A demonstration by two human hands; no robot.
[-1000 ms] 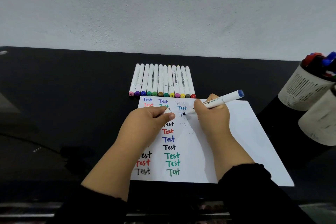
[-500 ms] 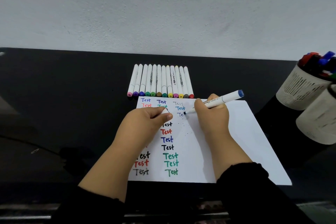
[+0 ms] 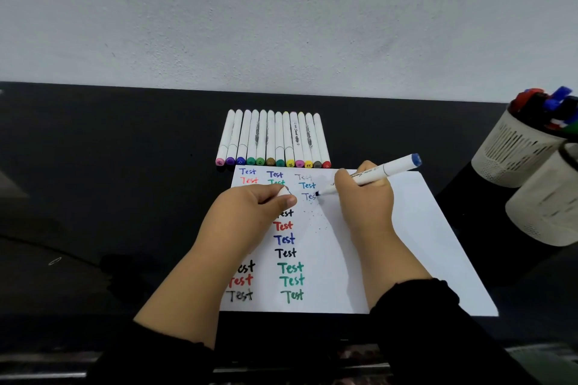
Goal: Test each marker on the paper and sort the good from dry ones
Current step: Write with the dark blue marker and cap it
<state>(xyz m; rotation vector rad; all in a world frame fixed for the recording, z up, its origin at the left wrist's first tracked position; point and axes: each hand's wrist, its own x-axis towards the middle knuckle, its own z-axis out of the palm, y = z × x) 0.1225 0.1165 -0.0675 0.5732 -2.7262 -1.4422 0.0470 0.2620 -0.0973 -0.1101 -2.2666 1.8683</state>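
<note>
A white sheet of paper (image 3: 391,228) lies on the black table, covered with the word "Test" in several colours. My right hand (image 3: 364,197) grips a white marker with a blue end (image 3: 391,167); its tip touches the paper at a half-written blue "Tes". My left hand (image 3: 250,212) rests on the paper, fingers closed around a small white cap (image 3: 283,191). A row of several white markers (image 3: 272,139) with coloured caps lies side by side just beyond the paper's far edge.
Two white slotted pen cups stand at the right: the far one (image 3: 513,153) holds several red, blue and green markers, the near one (image 3: 544,200) is partly cut off. A paper clip (image 3: 55,261) lies on the black table (image 3: 109,166) at left. A grey wall rises behind.
The marker tip has moved slightly right along the paper as the blue word grows. My left hand stays in place on the sheet.
</note>
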